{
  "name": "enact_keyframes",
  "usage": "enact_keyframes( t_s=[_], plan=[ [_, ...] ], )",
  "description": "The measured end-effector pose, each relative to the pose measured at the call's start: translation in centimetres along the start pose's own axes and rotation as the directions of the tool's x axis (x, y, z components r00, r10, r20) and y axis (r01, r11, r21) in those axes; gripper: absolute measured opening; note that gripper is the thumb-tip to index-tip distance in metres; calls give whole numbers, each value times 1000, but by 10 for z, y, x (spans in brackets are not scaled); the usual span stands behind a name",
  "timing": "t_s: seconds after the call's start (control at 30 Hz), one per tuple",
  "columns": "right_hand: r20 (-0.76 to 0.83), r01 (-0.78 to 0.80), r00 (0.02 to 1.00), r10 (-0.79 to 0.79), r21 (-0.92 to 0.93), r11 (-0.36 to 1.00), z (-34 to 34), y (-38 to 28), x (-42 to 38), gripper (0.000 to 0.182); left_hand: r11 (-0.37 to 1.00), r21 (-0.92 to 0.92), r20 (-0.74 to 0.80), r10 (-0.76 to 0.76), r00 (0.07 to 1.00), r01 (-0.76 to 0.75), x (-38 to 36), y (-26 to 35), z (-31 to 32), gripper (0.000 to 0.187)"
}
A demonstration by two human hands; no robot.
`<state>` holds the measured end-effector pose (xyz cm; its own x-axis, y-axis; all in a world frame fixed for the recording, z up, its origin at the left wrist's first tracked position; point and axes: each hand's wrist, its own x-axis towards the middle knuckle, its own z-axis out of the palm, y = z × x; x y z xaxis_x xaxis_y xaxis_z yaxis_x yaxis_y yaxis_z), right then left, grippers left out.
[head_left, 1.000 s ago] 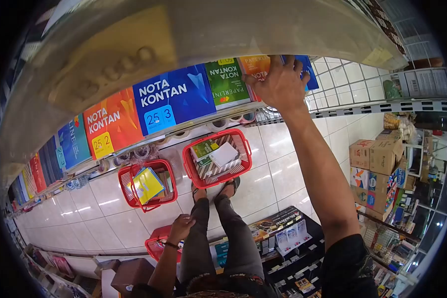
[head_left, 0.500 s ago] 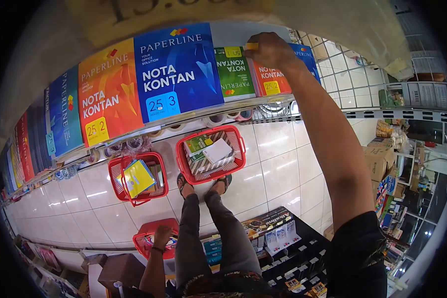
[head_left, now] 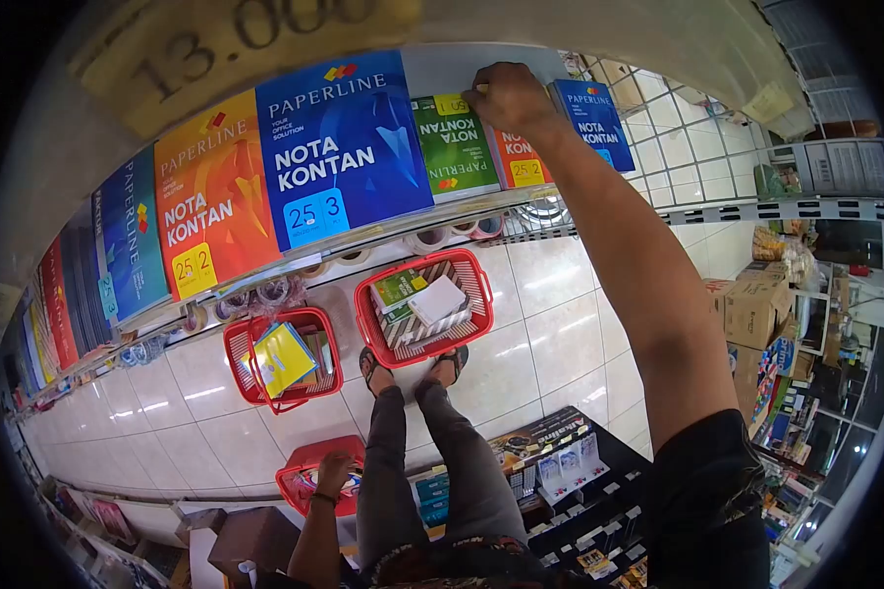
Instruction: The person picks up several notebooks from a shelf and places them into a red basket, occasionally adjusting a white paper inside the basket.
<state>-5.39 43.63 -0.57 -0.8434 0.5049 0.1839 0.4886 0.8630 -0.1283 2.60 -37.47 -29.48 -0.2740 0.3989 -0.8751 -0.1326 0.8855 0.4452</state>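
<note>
My right hand (head_left: 516,96) reaches up to the shelf. Its fingers are curled at the upper edges of a green nota kontan pad (head_left: 457,147), which lies upside down, and an orange nota kontan pad (head_left: 521,157). What the fingertips hold is hidden. A small blue pad (head_left: 594,123) lies to their right, and a large blue nota kontan pad (head_left: 344,147) to the left. My left hand (head_left: 336,473) hangs low with fingers curled and nothing visible in it. Below it in view is a red basket (head_left: 309,456).
A red basket (head_left: 487,294) with pads inside stands at my feet, and another red basket (head_left: 332,339) holds a yellow-covered item (head_left: 283,358). Tape rolls (head_left: 427,240) sit beneath the shelf. A wire grid (head_left: 683,137) and cardboard boxes (head_left: 756,304) are on the right.
My right hand has shifted left, from over the orange pad towards the green pad's upper corner, uncovering more of the small blue pad. The camera view has shifted slightly.
</note>
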Motion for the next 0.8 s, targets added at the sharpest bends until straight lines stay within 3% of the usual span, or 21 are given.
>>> enact_keyframes(
  t_s=[0.03, 0.07, 0.1, 0.13, 0.17, 0.2, 0.27, 0.3, 0.37, 0.4, 0.47, 0.5, 0.53, 0.57, 0.7, 0.77, 0.8],
  plan=[
    [20, -1, 1000, 1, 9, 1000, -1, 0, 0, 32, 843, 421, 51, 346, 937, -334, 2, 14, -8, 21],
    [40, -2, 999, 1, 19, 1000, -1, 1, -1, 32, 422, 719, 241, 594, 767, -552, 3, 29, -16, 22],
    [35, -7, 999, 6, 19, 1000, -1, 1, -1, 32, 416, 722, 244, 595, 766, -553, -2, 49, -17, 22],
    [29, 7, 1000, -8, 31, 999, 0, 2, -3, 33, 900, 333, 5, 296, 955, -281, -10, 68, -12, 20],
    [23, 22, 999, -23, 44, 999, 1, 3, -4, 33, 970, -209, -25, -129, 991, 121, -16, 83, -12, 18],
    [21, 16, 1000, -17, 47, 999, 2, 4, -4, 33, 972, -202, -26, -129, 991, 122, -10, 68, -11, 18],
    [60, 2, 998, -5, 47, 999, 2, 5, -3, 34, 947, 46, -50, 321, 946, -319, 12, 13, -6, 19],
    [57, -4, 998, 2, 48, 999, 1, 3, -5, 34, 946, 53, -47, 322, 946, -319, 7, 25, -7, 19],
    [-17, 6, 1000, -4, 77, 997, -2, -2, -8, 32, 993, -111, -16, -31, 999, 29, -7, 62, -8, 20],
    [-19, 0, 1000, 2, 79, 997, -2, -2, -8, 32, 994, -104, -17, -31, 999, 29, -7, 56, -8, 20],
    [111, -44, 993, 38, 48, 998, -3, 1, -7, 43, 940, 35, -10, 341, 940, -340, -3, 29, -4, 20],
    [109, -49, 993, 44, 49, 998, -8, 0, -9, 43, 939, 41, -8, 342, 940, -341, -8, 41, -6, 20],
    [90, -42, 995, 40, 21, 999, -16, -3, -15, 48, 992, -117, -23, 42, 999, -44, -20, 63, -6, 21],
    [73, -34, 997, 35, -7, 999, -24, -4, -17, 54, 928, -271, 10, -261, 965, 254, -28, 76, -6, 21],
    [209, -6, 978, 16, -52, 999, -48, 10, -15, 64, 939, -294, 34, -178, 983, 180, -22, 57, 0, 27],
    [415, -22, 909, 40, -49, 999, -62, 11, -15, 66, 909, -300, 19, -298, 954, 290, -26, 75, -1, 28],
    [415, -23, 909, 42, -51, 998, -63, 12, -14, 66, 910, -299, 20, -296, 955, 289, -25, 74, 1, 28]
  ],
)
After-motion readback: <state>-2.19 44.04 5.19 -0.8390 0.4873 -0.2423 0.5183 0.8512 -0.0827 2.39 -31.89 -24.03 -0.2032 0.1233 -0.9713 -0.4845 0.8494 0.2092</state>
